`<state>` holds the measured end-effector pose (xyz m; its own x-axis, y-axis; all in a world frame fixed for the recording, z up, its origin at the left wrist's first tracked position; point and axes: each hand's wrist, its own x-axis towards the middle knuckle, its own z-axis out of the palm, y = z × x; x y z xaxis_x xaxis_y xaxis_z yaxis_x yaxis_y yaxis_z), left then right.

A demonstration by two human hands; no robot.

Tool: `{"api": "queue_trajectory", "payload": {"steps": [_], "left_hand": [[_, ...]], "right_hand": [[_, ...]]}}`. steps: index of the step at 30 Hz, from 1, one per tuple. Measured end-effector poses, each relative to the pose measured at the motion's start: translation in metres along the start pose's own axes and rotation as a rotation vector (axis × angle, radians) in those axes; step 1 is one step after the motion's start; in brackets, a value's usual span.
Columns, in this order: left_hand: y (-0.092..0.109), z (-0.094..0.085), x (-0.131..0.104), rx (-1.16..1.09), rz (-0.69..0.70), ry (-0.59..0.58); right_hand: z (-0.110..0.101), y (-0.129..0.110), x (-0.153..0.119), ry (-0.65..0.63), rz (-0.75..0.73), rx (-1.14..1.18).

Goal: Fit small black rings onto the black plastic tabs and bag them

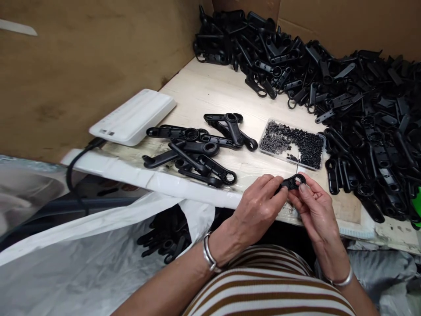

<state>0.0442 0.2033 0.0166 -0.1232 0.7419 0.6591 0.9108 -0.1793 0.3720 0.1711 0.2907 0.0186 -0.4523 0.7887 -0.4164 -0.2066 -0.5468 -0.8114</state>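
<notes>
Between my two hands, over the table's front edge, is a black plastic lever part [290,181] with a ring at one end. My left hand [259,204] pinches the part's left end, its fingers covering that end. On the right, my right hand [312,204] grips the ring end, thumb on top and fingers beneath. Just beyond my hands stands a clear plastic box [274,151] with small metal springs [275,139] on its left side and small black pieces [311,147] on its right. Left of it lies a loose group of similar black parts [197,151].
A large heap of black parts [348,87] covers the back and right of the table [210,87]. At the left sits a white power bank [134,115] with a black cable [70,171]. A white sack [98,254] holding more black parts hangs below the front edge. Cardboard walls [82,57] stand behind.
</notes>
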Motion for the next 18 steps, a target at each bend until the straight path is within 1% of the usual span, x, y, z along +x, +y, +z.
{"api": "queue_trajectory", "payload": {"steps": [5, 8, 11, 15, 18], "left_hand": [[-0.005, -0.001, 0.000, -0.024, -0.028, -0.026], [-0.008, -0.002, 0.000, -0.027, -0.036, -0.038], [-0.010, -0.004, 0.000, -0.022, -0.053, -0.076], [-0.013, -0.007, 0.000, -0.006, -0.072, -0.127], [-0.018, -0.009, 0.000, 0.017, -0.079, -0.172]], "right_hand": [[-0.001, 0.000, 0.002, -0.001, 0.030, -0.041], [-0.004, -0.004, 0.003, -0.030, 0.069, -0.061], [-0.006, -0.008, 0.003, -0.062, 0.097, -0.070], [-0.014, -0.011, 0.000, -0.038, 0.061, -0.130], [-0.026, -0.014, -0.002, 0.008, -0.008, -0.262]]}}
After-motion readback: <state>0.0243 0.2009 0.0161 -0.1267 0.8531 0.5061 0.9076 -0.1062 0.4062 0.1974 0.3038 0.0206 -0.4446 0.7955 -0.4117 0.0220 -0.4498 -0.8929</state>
